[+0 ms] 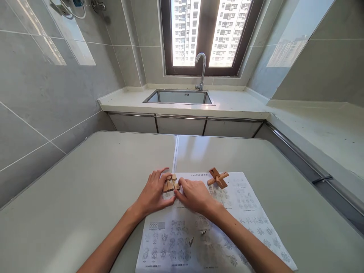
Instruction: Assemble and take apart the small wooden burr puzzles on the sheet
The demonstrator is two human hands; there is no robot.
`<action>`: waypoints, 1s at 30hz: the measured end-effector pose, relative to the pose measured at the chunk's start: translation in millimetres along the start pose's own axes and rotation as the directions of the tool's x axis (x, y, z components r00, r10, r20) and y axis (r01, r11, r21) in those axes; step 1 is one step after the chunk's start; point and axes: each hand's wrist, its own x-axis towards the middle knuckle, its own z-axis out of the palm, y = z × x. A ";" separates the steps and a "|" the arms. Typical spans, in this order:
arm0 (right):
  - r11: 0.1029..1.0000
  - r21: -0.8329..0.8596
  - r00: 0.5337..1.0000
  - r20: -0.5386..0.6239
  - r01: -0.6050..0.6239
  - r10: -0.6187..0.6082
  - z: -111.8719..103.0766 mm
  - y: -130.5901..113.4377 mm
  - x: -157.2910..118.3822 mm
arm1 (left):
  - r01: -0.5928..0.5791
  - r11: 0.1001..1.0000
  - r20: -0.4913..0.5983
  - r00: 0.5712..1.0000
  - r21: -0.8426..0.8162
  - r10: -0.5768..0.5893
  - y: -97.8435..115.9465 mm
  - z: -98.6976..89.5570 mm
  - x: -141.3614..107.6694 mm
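Observation:
Several small light-wood puzzle blocks point(168, 185) sit together at the top left of a printed instruction sheet point(182, 218). My left hand point(156, 189) curves around their left side, its fingers over the back and its thumb in front. From the right, my right hand point(194, 193) pinches a piece at the blocks' right edge between thumb and fingers. Part of the blocks is hidden behind my fingers. Beyond my right hand, a reddish-brown wooden cross-shaped puzzle point(218, 178) rests on the sheet's upper part.
The pale table point(85, 204) has a seam running away from me. Past it stand a white counter point(236, 99) with a sink point(179, 98) and a curved faucet point(202, 68), under a window. Two small dark shapes lie or are printed on the sheet's lower middle; I cannot tell which.

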 end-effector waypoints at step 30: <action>0.935 0.355 0.811 -0.545 -0.008 0.214 12.5 117.2 -85.0 | 0.041 0.998 0.056 0.998 -0.046 -0.039 -25.9 -0.2 5.9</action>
